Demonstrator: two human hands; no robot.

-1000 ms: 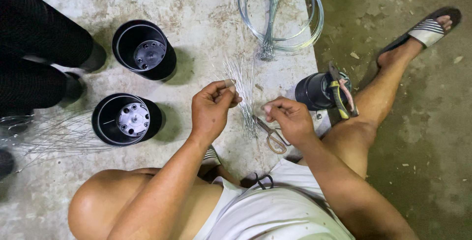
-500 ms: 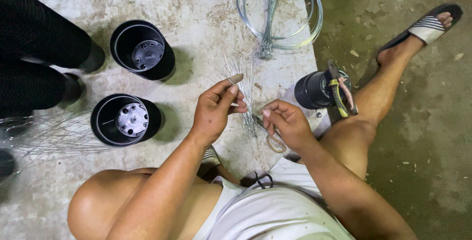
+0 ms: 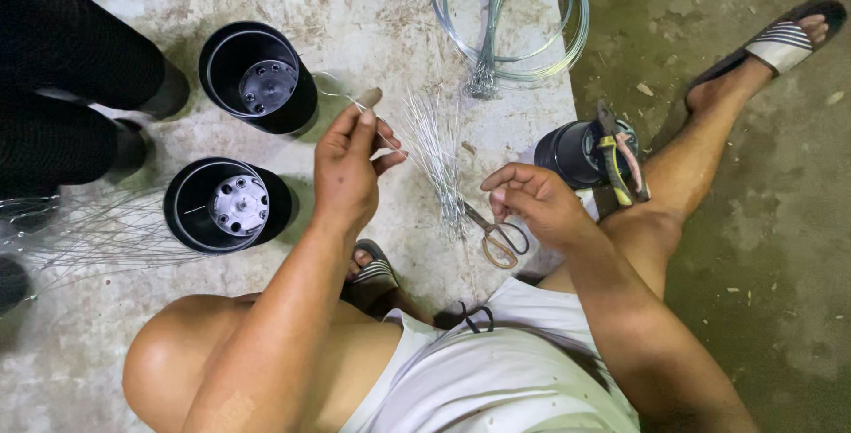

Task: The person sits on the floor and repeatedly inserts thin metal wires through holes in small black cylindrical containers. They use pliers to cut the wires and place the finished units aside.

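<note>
- At far left I see two round black plastic pots [image 3: 232, 204], one nearer, one farther.
- My left hand [image 3: 347, 167] pinches one thin silver wire strand [image 3: 341, 96] between thumb and fingertips, lifted beside the farther pot.
- I judge I'm separating single strands; next calls for a steady pinch.
- The bundle of cut silver wires [image 3: 434, 154] lies between both hands.
- My right hand [image 3: 532, 204], fingers loosely curled and empty, hovers just above the orange-handled scissors [image 3: 496, 238].
</note>
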